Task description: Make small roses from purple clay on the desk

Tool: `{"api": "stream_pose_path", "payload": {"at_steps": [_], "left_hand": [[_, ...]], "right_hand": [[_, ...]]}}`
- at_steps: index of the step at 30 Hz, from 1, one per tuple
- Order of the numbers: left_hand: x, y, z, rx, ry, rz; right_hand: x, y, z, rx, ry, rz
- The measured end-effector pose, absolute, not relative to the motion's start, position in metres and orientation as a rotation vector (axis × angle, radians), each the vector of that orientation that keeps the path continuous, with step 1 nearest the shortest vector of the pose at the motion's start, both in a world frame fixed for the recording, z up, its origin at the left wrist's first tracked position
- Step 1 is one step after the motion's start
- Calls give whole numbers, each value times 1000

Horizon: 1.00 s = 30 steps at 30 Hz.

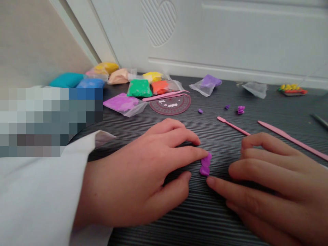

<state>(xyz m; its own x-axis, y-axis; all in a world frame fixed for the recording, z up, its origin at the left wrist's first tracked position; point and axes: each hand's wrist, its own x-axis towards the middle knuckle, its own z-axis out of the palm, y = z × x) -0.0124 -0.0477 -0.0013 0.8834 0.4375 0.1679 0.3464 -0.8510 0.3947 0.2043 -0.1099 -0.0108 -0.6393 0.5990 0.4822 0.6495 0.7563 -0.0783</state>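
Watching through the head camera, I see my left hand [135, 174] lying half open, its fingers loosely curved, with one fingertip [204, 153] against a lumpy purple clay piece [205, 164] on the dark ribbed tabletop [159, 232]. My right hand [271, 181] is spread loosely, with one fingertip [209, 181] at the clay's lower end. Neither hand grips it. Past my right fingers lie two pink modelling tools [292, 140], and small purple clay bits [241, 109] sit farther off.
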Motion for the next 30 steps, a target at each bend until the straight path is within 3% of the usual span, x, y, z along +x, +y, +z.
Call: {"api": "stream_pose_path", "payload": {"at_steps": [30], "left_hand": [[-11,-46,-2,2690,570,415]], "right_hand": [[206,-106,-8,-922,-2587,-151]]}}
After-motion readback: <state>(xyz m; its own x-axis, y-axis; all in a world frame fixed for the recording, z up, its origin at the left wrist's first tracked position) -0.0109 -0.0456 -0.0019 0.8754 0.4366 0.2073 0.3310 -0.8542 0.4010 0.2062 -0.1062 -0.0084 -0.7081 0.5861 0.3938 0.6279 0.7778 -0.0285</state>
